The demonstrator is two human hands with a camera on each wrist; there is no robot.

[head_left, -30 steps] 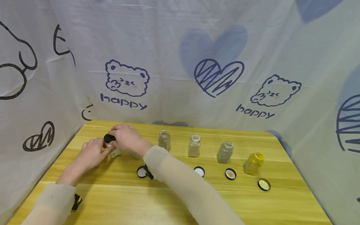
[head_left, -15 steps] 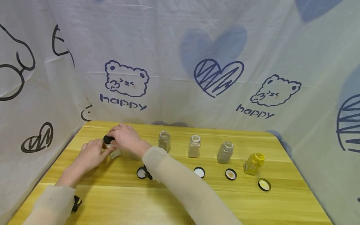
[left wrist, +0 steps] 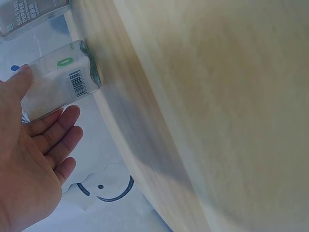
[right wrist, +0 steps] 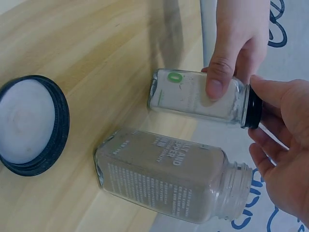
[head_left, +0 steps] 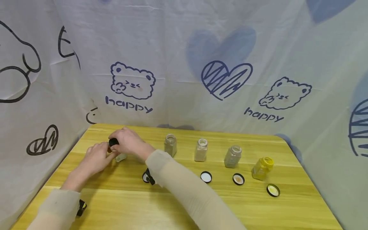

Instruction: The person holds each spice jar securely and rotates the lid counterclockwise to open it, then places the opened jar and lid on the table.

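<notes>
At the far left of the table, my left hand point(head_left: 93, 159) holds a square glass jar point(right wrist: 193, 94) upright, thumb and fingers on opposite sides of it. The jar has pale contents, a green mark and a barcode point(left wrist: 77, 83). A black lid point(right wrist: 252, 107) sits on the jar's mouth, and my right hand point(right wrist: 289, 130) pinches it between thumb and fingers. Close beside stands an uncapped jar point(right wrist: 164, 174) lettered "salt and pepper", filled with greyish-brown powder. An upturned black lid point(right wrist: 29, 125) with a white lining lies in front of it.
To the right stand several uncapped jars in a row: a brown one point(head_left: 170, 146), a pale one point(head_left: 200, 150), a greyish one point(head_left: 233, 157) and a yellow one point(head_left: 262, 169). Upturned lids point(head_left: 206, 177) lie before them. A printed cloth point(head_left: 178, 64) hangs behind the wooden table point(head_left: 129, 207).
My right-hand fingers have shifted farther over the black lid, covering more of it. My left hand keeps its hold on the jar. The head view has swung slightly.
</notes>
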